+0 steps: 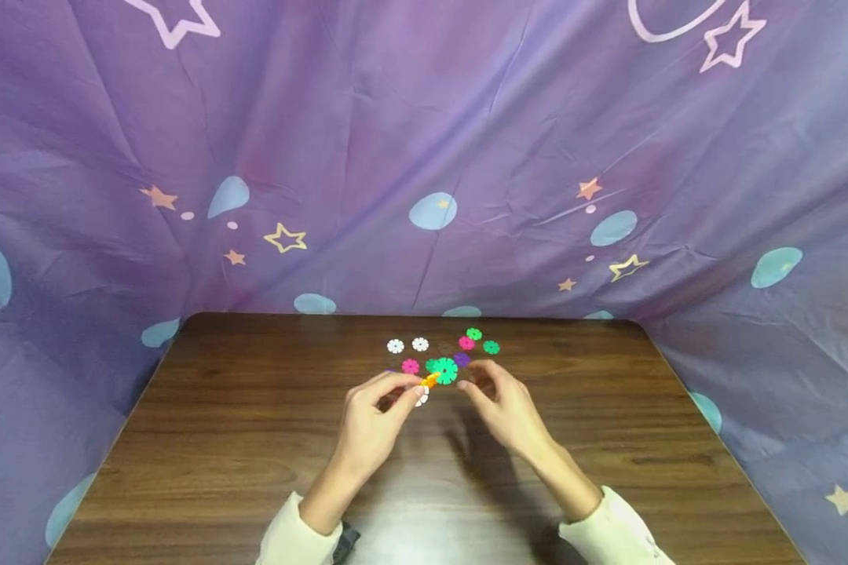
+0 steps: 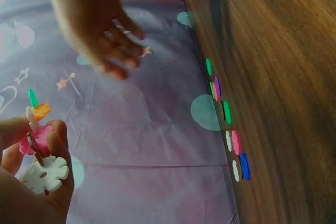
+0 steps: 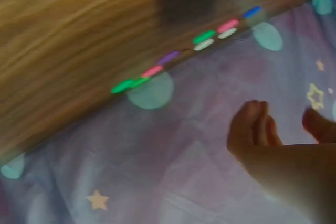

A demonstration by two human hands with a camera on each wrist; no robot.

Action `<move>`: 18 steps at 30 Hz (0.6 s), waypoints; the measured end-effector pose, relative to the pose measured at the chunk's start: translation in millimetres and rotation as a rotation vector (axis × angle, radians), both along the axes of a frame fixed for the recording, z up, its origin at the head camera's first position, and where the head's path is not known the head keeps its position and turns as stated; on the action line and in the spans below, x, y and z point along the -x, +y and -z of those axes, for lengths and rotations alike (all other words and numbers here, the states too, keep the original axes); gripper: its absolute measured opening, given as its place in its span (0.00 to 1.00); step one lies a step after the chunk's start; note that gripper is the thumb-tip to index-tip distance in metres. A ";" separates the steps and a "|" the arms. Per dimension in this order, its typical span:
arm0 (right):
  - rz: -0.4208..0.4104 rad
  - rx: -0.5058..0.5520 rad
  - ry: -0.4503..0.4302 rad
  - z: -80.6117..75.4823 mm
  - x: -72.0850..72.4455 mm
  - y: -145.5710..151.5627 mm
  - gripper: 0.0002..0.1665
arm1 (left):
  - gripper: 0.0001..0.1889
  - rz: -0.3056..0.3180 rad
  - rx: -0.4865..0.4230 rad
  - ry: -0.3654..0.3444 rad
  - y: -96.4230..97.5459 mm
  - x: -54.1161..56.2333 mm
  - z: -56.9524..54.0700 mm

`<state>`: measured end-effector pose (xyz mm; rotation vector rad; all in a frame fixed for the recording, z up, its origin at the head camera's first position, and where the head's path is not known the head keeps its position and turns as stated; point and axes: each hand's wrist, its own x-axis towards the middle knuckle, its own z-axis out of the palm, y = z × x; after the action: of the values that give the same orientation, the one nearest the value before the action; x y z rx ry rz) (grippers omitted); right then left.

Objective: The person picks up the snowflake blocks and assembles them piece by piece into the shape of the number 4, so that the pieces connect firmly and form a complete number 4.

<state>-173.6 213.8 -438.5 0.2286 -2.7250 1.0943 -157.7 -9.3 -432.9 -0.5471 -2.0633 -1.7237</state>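
Note:
My left hand (image 1: 373, 414) pinches a joined cluster of notched, flower-shaped plastic discs above the table. In the left wrist view, the cluster has a white disc (image 2: 48, 176) at the bottom, a pink disc (image 2: 42, 139) between the fingers, an orange disc (image 2: 42, 110) higher up and a green disc (image 2: 33, 98) at the top. Seen from the head, that green disc (image 1: 446, 372) faces the camera. My right hand (image 1: 510, 414) hovers just right of the cluster, its fingers loosely bent and its thumb apart, with nothing between them. Fingers partly hide the cluster's middle.
Loose discs lie flat toward the back of the wooden table (image 1: 254, 439): two white ones (image 1: 395, 346), pink ones (image 1: 466, 343), green ones (image 1: 491, 347), a purple one (image 1: 462, 359) and a blue one (image 2: 245, 166). A purple patterned cloth (image 1: 367, 157) hangs behind the table.

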 end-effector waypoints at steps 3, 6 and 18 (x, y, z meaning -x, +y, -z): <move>-0.008 -0.092 -0.023 13.0 5.9 9.3 0.24 | 0.04 0.006 0.000 -0.009 1.6 -0.2 0.9; 0.009 -0.182 -0.071 25.6 13.9 16.5 0.27 | 0.04 0.004 -0.008 -0.015 1.1 0.1 1.3; 0.051 -0.246 -0.199 55.0 36.5 25.8 0.27 | 0.04 -0.001 -0.012 -0.027 -1.4 1.0 0.2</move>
<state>-210.1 239.6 -493.6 0.0887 -3.0246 0.8060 -158.7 -10.7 -433.0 -0.5222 -2.0699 -1.7506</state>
